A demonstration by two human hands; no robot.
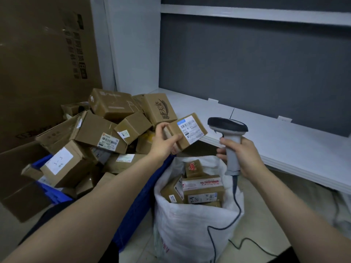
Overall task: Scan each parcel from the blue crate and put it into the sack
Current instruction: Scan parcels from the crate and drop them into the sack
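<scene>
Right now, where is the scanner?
Head view, right of centre: the right hand grips the scanner above the sack, beside the parcel the left hand holds.

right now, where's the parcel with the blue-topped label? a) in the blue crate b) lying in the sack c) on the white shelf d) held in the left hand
d: the left hand grips the parcel in the air, beside the scanner that the right hand holds.
</scene>
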